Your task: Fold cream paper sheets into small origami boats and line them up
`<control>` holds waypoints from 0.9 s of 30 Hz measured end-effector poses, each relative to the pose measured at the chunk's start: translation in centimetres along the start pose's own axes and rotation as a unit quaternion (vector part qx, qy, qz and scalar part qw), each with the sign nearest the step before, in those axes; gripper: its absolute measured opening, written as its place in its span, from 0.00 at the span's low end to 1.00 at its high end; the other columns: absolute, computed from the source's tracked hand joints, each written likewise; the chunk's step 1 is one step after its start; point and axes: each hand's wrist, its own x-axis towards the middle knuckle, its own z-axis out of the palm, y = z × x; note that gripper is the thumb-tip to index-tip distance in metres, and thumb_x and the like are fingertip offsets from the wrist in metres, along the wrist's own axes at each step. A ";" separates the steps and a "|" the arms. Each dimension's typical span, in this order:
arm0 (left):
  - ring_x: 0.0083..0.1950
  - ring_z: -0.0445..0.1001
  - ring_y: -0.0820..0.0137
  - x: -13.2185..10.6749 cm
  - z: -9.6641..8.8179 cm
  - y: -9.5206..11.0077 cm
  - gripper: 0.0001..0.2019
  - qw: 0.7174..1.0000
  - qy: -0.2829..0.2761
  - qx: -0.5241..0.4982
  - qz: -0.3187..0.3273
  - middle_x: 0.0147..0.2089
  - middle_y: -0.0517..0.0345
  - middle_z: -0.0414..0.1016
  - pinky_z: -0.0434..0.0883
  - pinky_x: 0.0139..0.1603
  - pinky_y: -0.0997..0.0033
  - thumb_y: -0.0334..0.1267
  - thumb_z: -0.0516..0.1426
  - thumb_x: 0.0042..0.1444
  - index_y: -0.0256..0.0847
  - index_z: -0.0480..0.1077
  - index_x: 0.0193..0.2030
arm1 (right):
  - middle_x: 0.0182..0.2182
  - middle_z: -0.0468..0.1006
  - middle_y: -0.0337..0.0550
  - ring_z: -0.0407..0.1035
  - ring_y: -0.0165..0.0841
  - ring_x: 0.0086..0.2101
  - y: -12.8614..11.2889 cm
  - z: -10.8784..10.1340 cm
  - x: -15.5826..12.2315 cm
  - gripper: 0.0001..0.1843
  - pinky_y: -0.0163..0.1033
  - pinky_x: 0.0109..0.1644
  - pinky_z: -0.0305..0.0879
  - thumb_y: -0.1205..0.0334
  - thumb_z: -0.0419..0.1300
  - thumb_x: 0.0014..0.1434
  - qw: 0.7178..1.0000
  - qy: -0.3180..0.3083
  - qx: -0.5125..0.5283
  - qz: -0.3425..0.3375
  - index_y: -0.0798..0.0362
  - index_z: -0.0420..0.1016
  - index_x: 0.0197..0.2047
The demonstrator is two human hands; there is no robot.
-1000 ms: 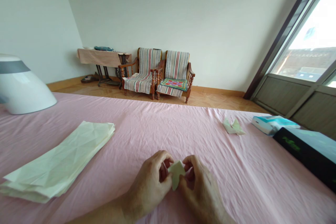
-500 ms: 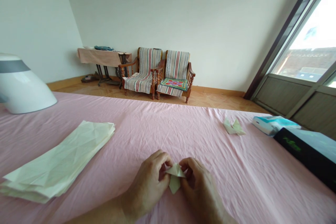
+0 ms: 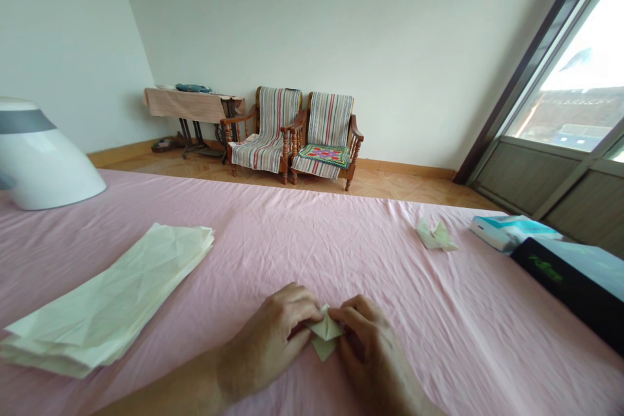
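A small folded piece of pale paper [image 3: 324,337] lies low on the pink cloth [image 3: 302,240] near the front edge. My left hand [image 3: 277,338] pinches its left side with closed fingers. My right hand [image 3: 368,351] pinches its right side, fingers curled over it. Both hands press the paper down against the cloth. Much of the paper is hidden under my fingers.
A stack of creased pale sheets [image 3: 107,299] lies at the left. A finished folded paper shape [image 3: 435,235] sits at the far right, near a teal and white box [image 3: 511,231] and a black box [image 3: 575,286]. A white rounded appliance [image 3: 41,156] stands far left.
Both hands have lowered the folded paper from upright in the air down onto the cloth, and its top has been flattened into a wider point.
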 end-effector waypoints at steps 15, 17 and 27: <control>0.43 0.69 0.66 -0.5 -1.2 -0.4 0.09 0.960 -0.060 0.191 0.194 0.41 0.53 0.74 0.66 0.46 0.67 0.30 0.50 0.69 0.36 0.71 0.45 | 0.37 0.73 0.43 0.66 0.36 0.35 0.9 0.0 -0.9 0.16 0.41 0.37 0.59 0.74 0.52 0.59 0.981 0.024 -0.121 -0.151 0.47 0.73 0.45; 0.42 0.69 0.66 -0.5 -1.3 -0.3 0.09 0.952 -0.065 0.209 0.215 0.41 0.53 0.75 0.66 0.45 0.66 0.29 0.49 0.69 0.36 0.71 0.44 | 0.35 0.74 0.42 0.65 0.35 0.33 0.9 0.1 -1.0 0.15 0.41 0.37 0.57 0.72 0.51 0.61 0.978 0.038 -0.111 -0.173 0.48 0.73 0.44; 0.43 0.70 0.67 -0.5 -1.5 -0.7 0.09 0.951 -0.075 0.200 0.223 0.41 0.54 0.76 0.66 0.47 0.66 0.29 0.50 0.68 0.37 0.71 0.40 | 0.30 0.76 0.39 0.67 0.33 0.31 0.8 0.4 -0.9 0.13 0.43 0.38 0.53 0.63 0.48 0.68 0.971 0.062 -0.069 -0.222 0.50 0.73 0.36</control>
